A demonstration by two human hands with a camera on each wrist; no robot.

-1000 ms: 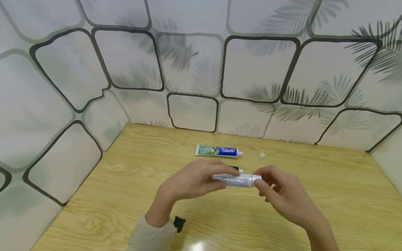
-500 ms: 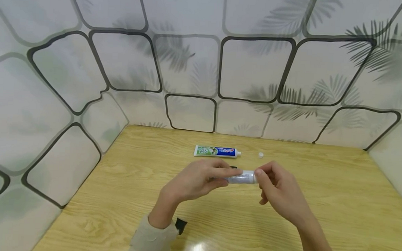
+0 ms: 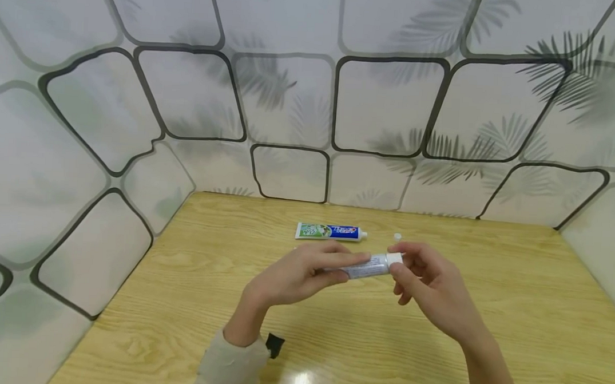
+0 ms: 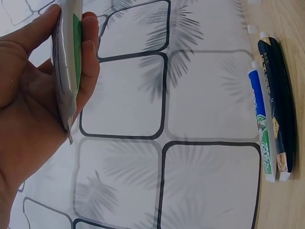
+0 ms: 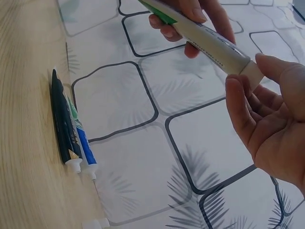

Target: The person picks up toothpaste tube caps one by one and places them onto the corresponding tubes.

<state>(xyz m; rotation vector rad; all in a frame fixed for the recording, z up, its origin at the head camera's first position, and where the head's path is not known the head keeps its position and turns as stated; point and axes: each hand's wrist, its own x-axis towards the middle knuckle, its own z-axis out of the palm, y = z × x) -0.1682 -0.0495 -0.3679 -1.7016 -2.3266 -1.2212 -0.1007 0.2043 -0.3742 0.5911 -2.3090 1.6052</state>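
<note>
My left hand (image 3: 301, 275) grips a pale toothpaste tube (image 3: 367, 267) around its body, thumb on one side and fingers on the other. Green shows on the tube's far face in the left wrist view. At its right end, the thumb and fingers of my right hand (image 3: 437, 292) pinch the white cap (image 3: 395, 260). The tube is held above the table, its capped end tilted slightly away from me. Beyond the hands lies a green-and-blue toothpaste tube (image 3: 328, 232), its bare white nozzle pointing right. Beside it is a black toothpaste tube (image 4: 279, 100), hidden behind my left hand in the head view.
A loose white cap (image 3: 398, 236) lies on the wooden table (image 3: 207, 256), just beyond my right hand. Patterned white walls (image 3: 293, 174) rise along the table's back and sides. A small black piece (image 3: 275, 346) sits at my left sleeve.
The held tube's capped end has swung up and away from me. My right hand has moved with it, still at the cap, and the black tube has gone out of sight in the head view.
</note>
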